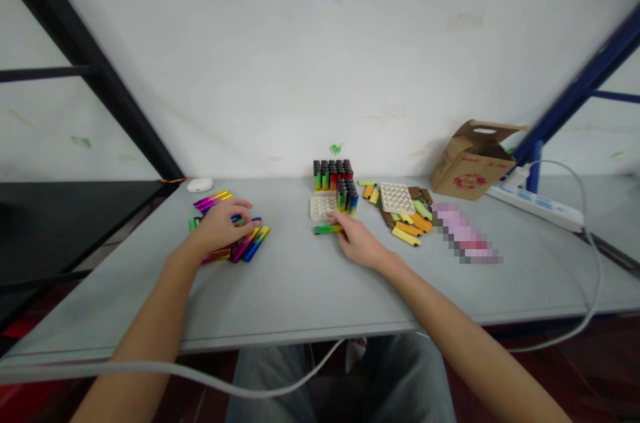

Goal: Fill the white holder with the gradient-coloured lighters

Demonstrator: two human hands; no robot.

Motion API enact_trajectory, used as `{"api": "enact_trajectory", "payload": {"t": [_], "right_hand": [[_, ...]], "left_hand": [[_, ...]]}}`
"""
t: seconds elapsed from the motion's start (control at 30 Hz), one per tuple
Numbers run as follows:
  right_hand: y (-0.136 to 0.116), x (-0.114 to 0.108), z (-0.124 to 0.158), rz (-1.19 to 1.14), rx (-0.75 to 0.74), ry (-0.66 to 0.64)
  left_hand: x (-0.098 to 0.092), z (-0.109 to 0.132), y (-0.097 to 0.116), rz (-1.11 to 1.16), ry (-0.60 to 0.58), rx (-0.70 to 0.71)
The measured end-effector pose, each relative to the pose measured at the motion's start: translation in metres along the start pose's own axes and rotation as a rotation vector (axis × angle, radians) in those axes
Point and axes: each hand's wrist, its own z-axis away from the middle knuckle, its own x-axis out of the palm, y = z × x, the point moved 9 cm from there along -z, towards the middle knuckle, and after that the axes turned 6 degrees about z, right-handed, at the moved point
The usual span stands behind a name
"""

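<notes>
In the head view, the right hand [363,243] has its fingers closed, as far as can be seen, on the right end of a green-yellow lighter [326,230], held lying flat just on the near side of a cream tray [321,208] at the middle of the worktop [300,296]. The left hand [223,226] is over the loose lighters [257,244] on the left, its fingers bent; I cannot tell whether they grip one.

For good handling, I would pinch by the body, turn the piece upright before it meets the tray, and keep the wrist clear of the standing lighters [333,176] on the far side, which a knock could tip. The left fingers would do best to separate a single piece without spreading the heap.

The left hand hides part of that heap, and the right fingers cover one end of the held piece. The tray's holes are too small to judge. A pink item [463,233] on the right is pixelated; both forearms are cut off at the near edge.
</notes>
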Motion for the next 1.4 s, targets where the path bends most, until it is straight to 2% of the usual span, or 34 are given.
{"api": "enact_trajectory", "payload": {"t": [0.2, 0.37, 0.53, 0.67, 0.8, 0.93, 1.13, 1.23, 1.33, 1.4], "right_hand": [[-0.006, -0.006, -0.002, -0.037, -0.027, 0.032], [0.0, -0.003, -0.002, -0.003, 0.031, 0.019], [-0.007, -0.002, -0.001, 0.1, 0.005, -0.014], [-0.011, -0.007, -0.002, 0.231, 0.041, -0.055], [-0.009, -0.01, -0.001, 0.326, 0.085, -0.086], [-0.009, -0.009, -0.001, 0.296, 0.049, -0.088], [-0.031, 0.004, 0.004, 0.123, -0.166, -0.125], [-0.038, 0.008, 0.006, 0.087, -0.211, -0.141], [-0.038, 0.009, 0.006, 0.091, -0.207, -0.151], [-0.038, 0.01, 0.006, 0.107, -0.207, -0.161]], "left_hand": [[0.013, 0.007, 0.028, 0.046, -0.122, 0.082], [0.013, 0.008, 0.028, 0.02, -0.152, 0.07], [0.012, 0.008, 0.023, -0.047, -0.135, 0.064], [0.018, 0.009, 0.025, -0.051, -0.178, 0.053], [0.026, 0.009, 0.034, 0.005, -0.177, 0.11], [0.031, 0.008, 0.041, 0.105, -0.139, 0.106], [0.03, 0.001, 0.052, 0.432, -0.022, 0.041], [0.031, 0.0, 0.056, 0.558, -0.009, 0.026], [0.029, 0.0, 0.058, 0.568, 0.027, 0.045], [0.025, 0.001, 0.058, 0.486, 0.08, 0.092]]}}
